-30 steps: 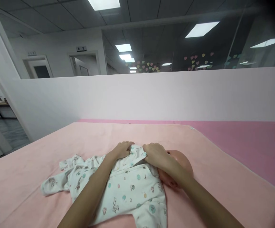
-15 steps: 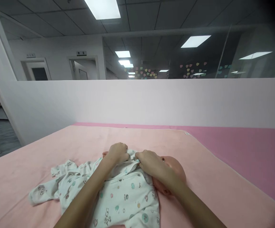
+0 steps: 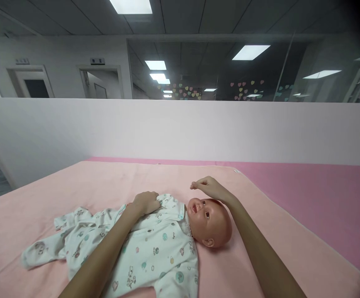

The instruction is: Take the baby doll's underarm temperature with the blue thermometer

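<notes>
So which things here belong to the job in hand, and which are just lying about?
In play:
White patterned cloth outfit, under your left hand
Glossy pink round-headed doll wearing it; your right hand is near its head

Just around:
Peach cloth sheet beneath the doll
Darker pink flat surface beyond the sheet's edge
Small multicoloured hearts in the background
</notes>
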A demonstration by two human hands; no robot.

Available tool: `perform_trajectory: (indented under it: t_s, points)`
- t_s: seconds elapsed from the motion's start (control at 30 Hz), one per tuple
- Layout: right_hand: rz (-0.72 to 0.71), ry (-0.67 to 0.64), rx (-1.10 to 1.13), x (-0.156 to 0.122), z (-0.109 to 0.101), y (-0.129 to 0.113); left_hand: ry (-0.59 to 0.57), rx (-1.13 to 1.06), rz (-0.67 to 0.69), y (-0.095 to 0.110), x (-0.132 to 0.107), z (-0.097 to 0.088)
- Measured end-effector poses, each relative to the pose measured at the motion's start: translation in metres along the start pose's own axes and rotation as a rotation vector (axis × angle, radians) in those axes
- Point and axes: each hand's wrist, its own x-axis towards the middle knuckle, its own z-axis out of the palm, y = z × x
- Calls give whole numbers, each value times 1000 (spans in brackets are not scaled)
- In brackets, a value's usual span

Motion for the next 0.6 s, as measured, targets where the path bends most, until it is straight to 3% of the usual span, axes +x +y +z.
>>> perform_trajectory:
  t_s: [0.17, 0.4, 0.5, 0.6]
  points:
    - [131, -344, 136, 11, 2, 30, -53, -95, 19, -4, -1, -3]
    - [108, -52, 443, 13, -5, 22, -86, -98, -1, 0, -2, -8]
    - [66, 35, 395, 10, -13, 20, -82, -97, 5, -1, -2, -8]
    - [54, -147, 134, 7, -16, 22, -90, -86, 7, 0, -3, -8]
